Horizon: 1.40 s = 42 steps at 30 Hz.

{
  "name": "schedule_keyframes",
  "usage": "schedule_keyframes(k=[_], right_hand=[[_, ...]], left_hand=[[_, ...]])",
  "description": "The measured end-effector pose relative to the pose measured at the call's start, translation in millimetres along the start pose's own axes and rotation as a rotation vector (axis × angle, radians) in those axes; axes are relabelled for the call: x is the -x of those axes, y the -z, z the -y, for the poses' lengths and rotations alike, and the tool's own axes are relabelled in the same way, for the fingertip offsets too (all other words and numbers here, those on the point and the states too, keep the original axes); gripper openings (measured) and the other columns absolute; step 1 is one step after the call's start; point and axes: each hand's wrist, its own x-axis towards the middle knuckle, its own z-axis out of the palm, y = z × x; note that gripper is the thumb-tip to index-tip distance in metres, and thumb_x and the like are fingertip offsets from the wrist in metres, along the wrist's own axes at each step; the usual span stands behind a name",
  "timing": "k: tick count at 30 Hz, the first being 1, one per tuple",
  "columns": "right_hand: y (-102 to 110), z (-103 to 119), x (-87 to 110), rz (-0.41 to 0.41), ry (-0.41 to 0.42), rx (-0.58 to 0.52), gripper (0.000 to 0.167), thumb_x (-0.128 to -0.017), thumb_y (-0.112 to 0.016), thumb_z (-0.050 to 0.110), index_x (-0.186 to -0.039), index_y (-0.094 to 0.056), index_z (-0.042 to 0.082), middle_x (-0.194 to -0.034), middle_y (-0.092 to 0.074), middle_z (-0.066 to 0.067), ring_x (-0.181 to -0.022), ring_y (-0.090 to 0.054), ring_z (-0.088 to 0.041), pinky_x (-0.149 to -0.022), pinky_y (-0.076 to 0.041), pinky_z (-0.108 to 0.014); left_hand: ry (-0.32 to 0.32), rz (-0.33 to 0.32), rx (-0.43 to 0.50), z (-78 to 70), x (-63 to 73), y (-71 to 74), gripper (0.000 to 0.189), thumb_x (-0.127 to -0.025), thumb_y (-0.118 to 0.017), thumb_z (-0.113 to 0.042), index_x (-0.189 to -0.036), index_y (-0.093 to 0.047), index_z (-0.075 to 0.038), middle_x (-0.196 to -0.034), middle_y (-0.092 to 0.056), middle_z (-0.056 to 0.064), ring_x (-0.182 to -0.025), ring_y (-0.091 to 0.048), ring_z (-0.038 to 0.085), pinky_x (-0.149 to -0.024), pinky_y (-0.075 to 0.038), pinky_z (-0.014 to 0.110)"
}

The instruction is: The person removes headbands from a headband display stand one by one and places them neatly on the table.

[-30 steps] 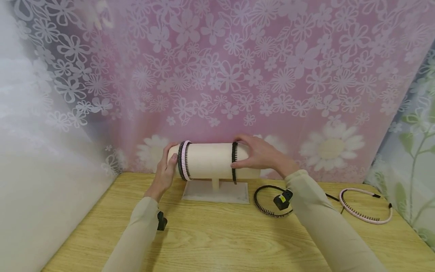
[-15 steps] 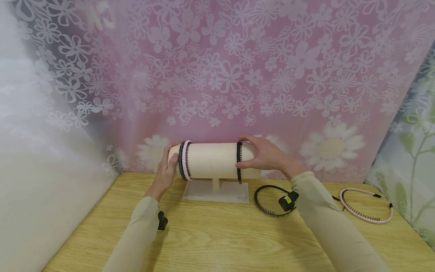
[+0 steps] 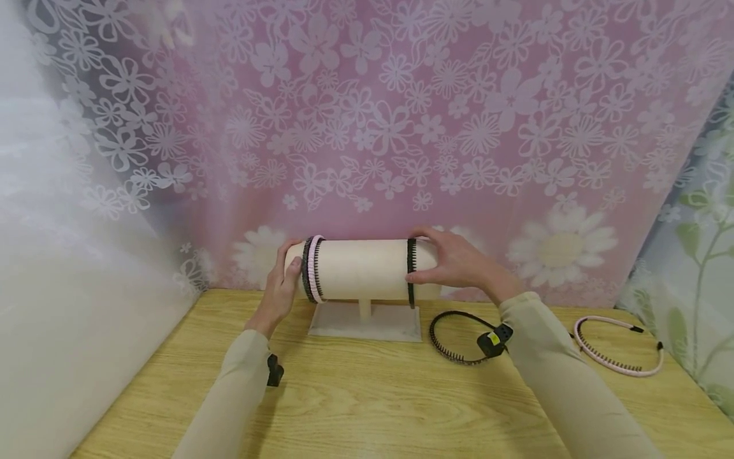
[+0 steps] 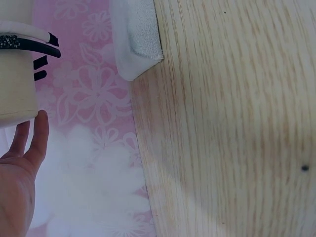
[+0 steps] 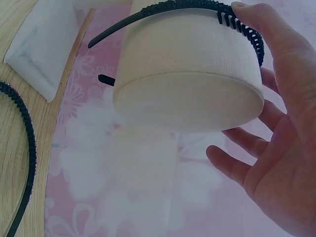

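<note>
A cream cylindrical headband stand (image 3: 364, 268) lies level on its post above a pale rectangular base (image 3: 367, 328). My left hand (image 3: 275, 296) grips its left end, thumb at the front and fingers behind. Beside that hand, a dark beaded headband (image 3: 306, 280) and a pink headband (image 3: 312, 271) sit close together around the cylinder. Near the right end my right hand (image 3: 459, 260) holds a black toothed headband (image 3: 411, 290) between thumb and fingers. The right wrist view shows the thumb on this black headband (image 5: 180, 5), whose tips stick out past the cylinder.
On the wooden table (image 3: 344, 395), a dark toothed headband (image 3: 444, 350) lies right of the base, partly behind my right wrist camera (image 3: 493, 343). Farther right lies another pink headband (image 3: 622, 368). A pink floral curtain (image 3: 367, 127) hangs close behind the stand.
My right hand has slid the black headband rightward along the cylinder, towards its right end. My left hand and the two headbands beside it have stayed in place.
</note>
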Motion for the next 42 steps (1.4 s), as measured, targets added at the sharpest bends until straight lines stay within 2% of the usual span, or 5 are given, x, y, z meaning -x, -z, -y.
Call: schedule_keyframes(k=[11, 19, 31, 42], right_hand=[[2, -6, 7.1, -0.008, -0.035, 0.008, 0.082, -0.082, -0.081, 0.053, -0.149, -0.046, 0.023, -0.150, -0.054, -0.007, -0.136, -0.052, -0.038, -0.110, -0.040, -0.064], [3, -11, 11.0, -0.003, -0.025, 0.008, 0.082, -0.084, -0.080, 0.051, -0.151, -0.043, 0.023, -0.158, -0.046, -0.011, -0.139, -0.049, -0.041, -0.110, -0.040, -0.065], [4, -14, 13.2, -0.018, -0.033, 0.004, 0.076, -0.084, -0.082, 0.046, -0.147, -0.044, 0.026, -0.155, -0.050, -0.010, -0.139, -0.050, -0.039, -0.106, -0.043, -0.065], [4, -16, 16.1, -0.005, -0.063, -0.012, 0.079, -0.085, -0.081, 0.046, -0.151, -0.041, 0.026, -0.157, -0.047, -0.015, -0.142, -0.047, -0.042, -0.105, -0.042, -0.069]], left_hand=[[-0.007, -0.003, -0.010, -0.6, 0.4, -0.1, 0.049, -0.110, -0.033, -0.044, -0.156, -0.032, -0.027, -0.149, -0.053, 0.013, -0.122, -0.059, 0.037, -0.101, -0.045, 0.059], [-0.022, -0.009, -0.012, 0.6, 0.7, -0.2, 0.048, -0.110, -0.033, -0.042, -0.156, -0.032, -0.027, -0.147, -0.054, 0.012, -0.120, -0.059, 0.034, -0.101, -0.045, 0.057], [-0.021, -0.006, -0.020, -0.3, 1.0, -0.6, 0.050, -0.110, -0.033, -0.040, -0.157, -0.031, -0.023, -0.150, -0.051, 0.013, -0.120, -0.058, 0.034, -0.100, -0.045, 0.057], [-0.009, -0.010, -0.015, -1.7, 0.7, -0.4, 0.049, -0.110, -0.033, -0.044, -0.156, -0.032, -0.026, -0.148, -0.054, 0.012, -0.123, -0.058, 0.035, -0.103, -0.044, 0.058]])
